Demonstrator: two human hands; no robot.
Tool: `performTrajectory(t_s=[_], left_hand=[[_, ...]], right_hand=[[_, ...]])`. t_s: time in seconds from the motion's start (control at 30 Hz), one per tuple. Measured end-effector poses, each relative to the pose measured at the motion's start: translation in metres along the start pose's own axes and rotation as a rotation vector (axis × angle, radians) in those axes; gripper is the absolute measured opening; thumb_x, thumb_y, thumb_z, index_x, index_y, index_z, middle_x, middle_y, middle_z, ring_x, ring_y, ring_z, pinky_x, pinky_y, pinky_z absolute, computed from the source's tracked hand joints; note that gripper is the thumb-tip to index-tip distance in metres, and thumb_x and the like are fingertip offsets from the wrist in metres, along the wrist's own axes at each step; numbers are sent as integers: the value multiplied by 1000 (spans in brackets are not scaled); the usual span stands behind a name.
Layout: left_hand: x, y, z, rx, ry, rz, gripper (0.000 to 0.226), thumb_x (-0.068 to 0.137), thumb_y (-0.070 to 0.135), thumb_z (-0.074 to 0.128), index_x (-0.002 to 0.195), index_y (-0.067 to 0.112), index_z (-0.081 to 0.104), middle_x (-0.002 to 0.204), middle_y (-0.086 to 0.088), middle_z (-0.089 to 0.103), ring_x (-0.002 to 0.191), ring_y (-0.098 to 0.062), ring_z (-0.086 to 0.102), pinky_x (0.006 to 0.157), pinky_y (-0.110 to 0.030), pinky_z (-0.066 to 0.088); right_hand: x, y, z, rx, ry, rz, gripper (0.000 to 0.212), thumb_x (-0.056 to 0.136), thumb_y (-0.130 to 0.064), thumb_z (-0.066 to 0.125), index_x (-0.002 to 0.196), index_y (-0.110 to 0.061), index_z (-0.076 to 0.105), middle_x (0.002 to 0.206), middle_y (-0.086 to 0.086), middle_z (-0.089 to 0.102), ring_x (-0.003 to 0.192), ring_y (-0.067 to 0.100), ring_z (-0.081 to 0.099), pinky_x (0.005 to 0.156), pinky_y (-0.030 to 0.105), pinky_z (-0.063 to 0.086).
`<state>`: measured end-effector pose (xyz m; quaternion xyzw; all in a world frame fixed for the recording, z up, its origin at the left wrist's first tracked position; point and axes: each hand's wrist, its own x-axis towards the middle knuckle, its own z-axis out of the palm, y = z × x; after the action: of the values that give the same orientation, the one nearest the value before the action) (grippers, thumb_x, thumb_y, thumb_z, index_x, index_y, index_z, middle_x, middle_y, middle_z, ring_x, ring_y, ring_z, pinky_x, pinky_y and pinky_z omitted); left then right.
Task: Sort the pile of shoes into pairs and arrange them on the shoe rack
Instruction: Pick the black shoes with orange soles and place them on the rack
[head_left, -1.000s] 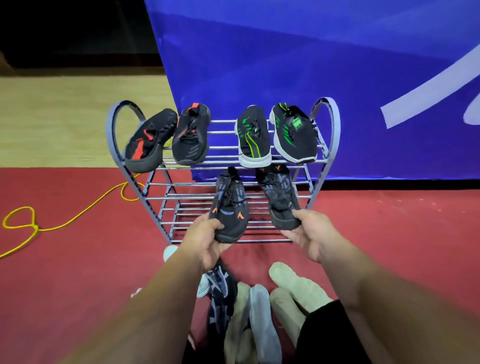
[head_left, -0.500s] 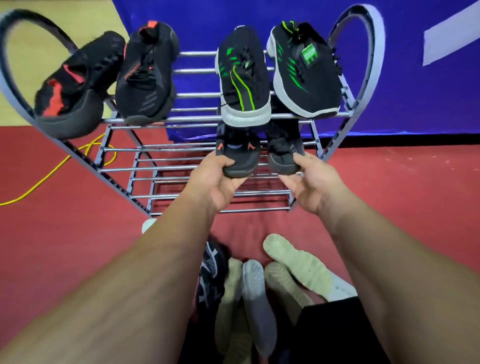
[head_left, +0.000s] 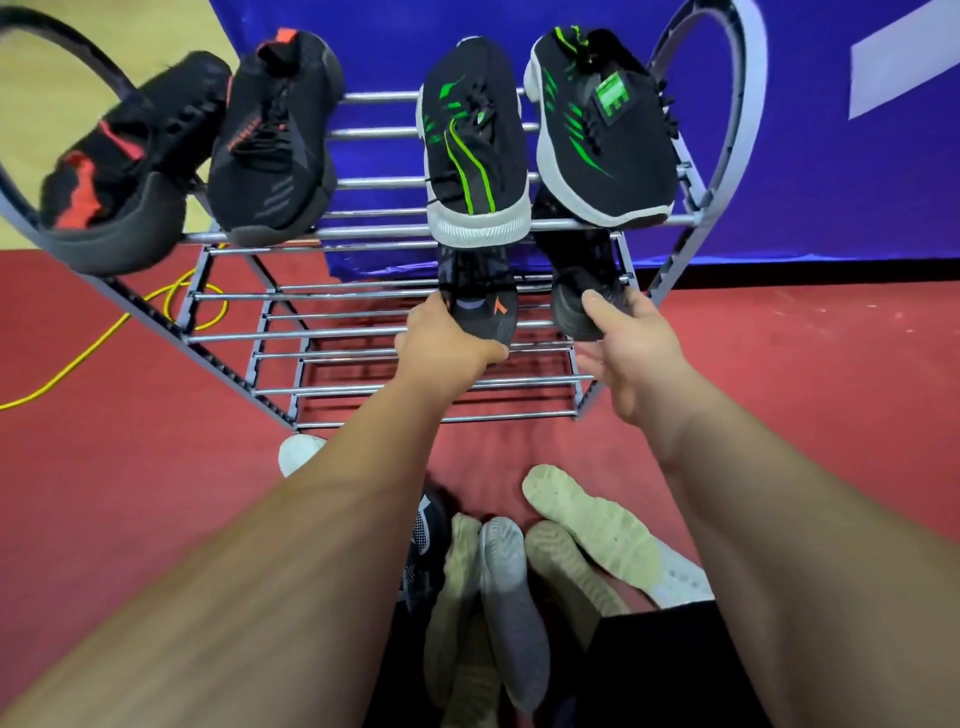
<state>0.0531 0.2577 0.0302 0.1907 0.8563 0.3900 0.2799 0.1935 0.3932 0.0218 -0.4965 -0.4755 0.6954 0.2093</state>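
a: what are the hands holding?

b: the left hand (head_left: 447, 353) wraps its fingers round the heel of a dark shoe with an orange mark (head_left: 480, 312). the right hand (head_left: 636, 358) has its thumb on top of the heel of a second dark shoe (head_left: 571, 301). its other fingers reach under the shoe, so i read it as a loose pinch.

a: why by the heels?

b: probably so the toes go in first. both shoes point away from the person and lie side by side on the middle tier of the shoe rack (head_left: 374, 232), at its right end. a heel hold lets them slide along the bars without the hands reaching in under the top tier.

a: what sits above them?

b: the green-striped pair (head_left: 597, 135) is at the right end of the top tier, toes at the front bar, and it partly hides the dark shoes. the red-trimmed pair (head_left: 270, 140) is at the left end, with its outer shoe tipped against the curved side frame.

a: so the two dark ones make a pair?

b: it looks so, though only one orange mark shows clearly. i'd judge this the third pair being seated.

a: and the rest?

b: the pile (head_left: 587, 519) lies on the red floor just before the front of the rack, mostly pale soles turned up. a yellow cable (head_left: 104, 338) runs behind the rack's left side.
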Motion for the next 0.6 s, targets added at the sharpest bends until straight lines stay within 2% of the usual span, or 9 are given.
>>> performTrajectory(t_s=[0.03, 0.1, 0.17, 0.27, 0.37, 0.4, 0.5, 0.6], left_hand=[[0, -1, 0, 100, 14, 17, 78, 53, 41, 87, 123, 22, 57, 124, 0, 65, 115, -31, 60, 101, -45, 49], [0, -3, 0, 257, 54, 68, 76, 58, 45, 87, 123, 25, 54, 127, 2, 62, 120, -33, 55, 100, -41, 46], [0, -4, 1, 346, 88, 109, 77, 58, 49, 87, 122, 24, 53, 126, 2, 62, 123, -32, 52, 96, -40, 44], [0, -3, 3, 467, 72, 145, 87, 58, 48, 89, 129, 19, 48, 130, 1, 57, 129, -28, 43, 109, -46, 37], [2, -6, 4, 383, 14, 177, 80, 64, 28, 86, 133, 18, 45, 135, -1, 54, 129, -27, 46, 120, -47, 25], [3, -6, 3, 309, -10, 176, 79, 66, 23, 85, 133, 18, 45, 135, -1, 54, 128, -27, 50, 119, -47, 28], [4, -5, 0, 159, -36, 186, 77, 66, 17, 85, 133, 19, 48, 132, -1, 57, 121, -25, 58, 105, -44, 48], [6, -2, 0, 121, -12, 213, 72, 67, 16, 84, 131, 20, 50, 129, 0, 59, 117, -23, 60, 101, -43, 50]], right_hand=[[-1, 1, -1, -54, -4, -40, 44, 94, -33, 71, 134, -37, 53, 126, -2, 70, 103, 25, 71, 86, 36, 58], [-3, 4, -1, -140, -3, -122, 40, 90, -27, 74, 127, -33, 58, 121, 2, 73, 96, 23, 70, 81, 37, 56], [-1, 6, -1, -211, 23, -185, 47, 85, -24, 77, 128, -27, 59, 121, 4, 72, 104, 24, 70, 93, 43, 57], [2, 8, -1, -349, 89, -236, 61, 77, -31, 81, 132, -24, 56, 130, 6, 64, 117, 27, 64, 103, 48, 53], [6, 13, -1, -487, 122, -272, 75, 74, -39, 82, 139, -21, 50, 138, 7, 53, 121, 23, 57, 107, 44, 49], [8, 14, -1, -523, 130, -279, 81, 74, -41, 83, 144, -20, 46, 142, 6, 49, 125, 23, 54, 108, 44, 47], [15, 19, 3, -570, 150, -292, 91, 77, -44, 82, 151, -16, 38, 149, 7, 42, 133, 24, 48, 109, 40, 44], [19, 22, 4, -578, 193, -304, 85, 81, -41, 79, 152, -18, 37, 147, 6, 44, 128, 25, 52, 102, 38, 46]])
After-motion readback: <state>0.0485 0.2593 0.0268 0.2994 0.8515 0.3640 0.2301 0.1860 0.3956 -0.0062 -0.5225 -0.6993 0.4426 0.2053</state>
